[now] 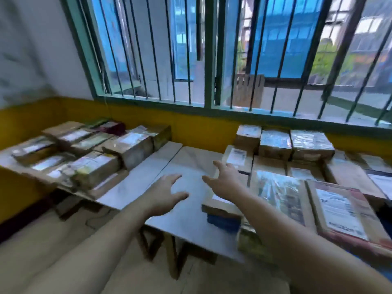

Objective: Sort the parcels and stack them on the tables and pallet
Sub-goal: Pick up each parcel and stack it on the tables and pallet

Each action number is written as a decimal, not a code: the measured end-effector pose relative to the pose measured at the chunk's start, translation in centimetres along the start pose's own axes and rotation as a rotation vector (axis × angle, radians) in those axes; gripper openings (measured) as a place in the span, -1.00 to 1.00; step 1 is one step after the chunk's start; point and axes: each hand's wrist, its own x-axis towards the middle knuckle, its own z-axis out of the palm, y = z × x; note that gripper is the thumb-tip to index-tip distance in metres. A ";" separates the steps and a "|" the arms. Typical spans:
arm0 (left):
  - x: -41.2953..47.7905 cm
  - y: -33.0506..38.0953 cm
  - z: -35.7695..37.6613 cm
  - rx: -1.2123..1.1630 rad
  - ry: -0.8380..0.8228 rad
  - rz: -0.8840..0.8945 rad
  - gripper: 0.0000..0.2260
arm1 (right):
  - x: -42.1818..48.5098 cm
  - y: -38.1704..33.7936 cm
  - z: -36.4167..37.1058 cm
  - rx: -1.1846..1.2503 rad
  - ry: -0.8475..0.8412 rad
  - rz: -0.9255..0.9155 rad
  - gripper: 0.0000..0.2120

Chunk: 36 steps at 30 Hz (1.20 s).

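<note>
**Reaching in empty-handed beside a shaky corner stack**

Both hands are stretching out over the pale, stone-patterned tabletop (186,166), and neither is holding anything. The left hand (167,194) is hovering with fingers spread and relaxed. The right hand (226,177) is splayed wide, its fingertips getting close to the taped brown cardboard parcels (275,143) piled on the right side of the table. The blur is stopping me from telling whether they are touching.

What is worrying me is the flat brown cardboard parcel (218,205) sitting on a dark blue box (222,222) near the front edge. The right forearm is passing just above it, so a careless drop of the arm is likely to nudge that small stack off the edge.

The tape-wrapped cardboard parcels on the left table (95,168) are looking risky too. The nearest ones are hanging past the edge, and adding weight there is asking for a slide. No pallet is showing from here.
</note>
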 end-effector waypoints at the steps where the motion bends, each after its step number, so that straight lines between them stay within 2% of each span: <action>1: -0.6 -2.4 -1.5 -0.011 0.001 -0.029 -0.38 | 0.3 -2.2 1.7 -0.004 -0.018 -0.019 -0.35; 6: -2.4 -12.4 -7.4 -0.035 0.060 -0.155 -0.40 | 2.5 -10.9 9.3 -0.011 -0.125 -0.135 -0.36; 11: -1.3 -20.3 -10.6 -0.083 0.084 -0.294 -0.36 | 6.8 -16.4 15.2 -0.031 -0.208 -0.188 -0.35; 22: 8.2 -32.8 -18.5 -0.063 0.123 -0.520 -0.40 | 21.7 -25.8 25.4 0.036 -0.339 -0.267 -0.42; 24: 9.6 -34.9 -19.9 -0.069 0.147 -0.548 -0.40 | 23.8 -27.4 27.4 0.030 -0.365 -0.272 -0.37; 30: 12.9 -41.8 -22.4 -0.087 0.125 -0.560 -0.42 | 27.7 -31.0 33.4 -0.017 -0.422 -0.233 -0.34; 36: 17.5 -49.0 -25.2 -0.042 -0.008 -0.455 -0.39 | 30.6 -34.8 39.2 -0.081 -0.330 -0.137 -0.31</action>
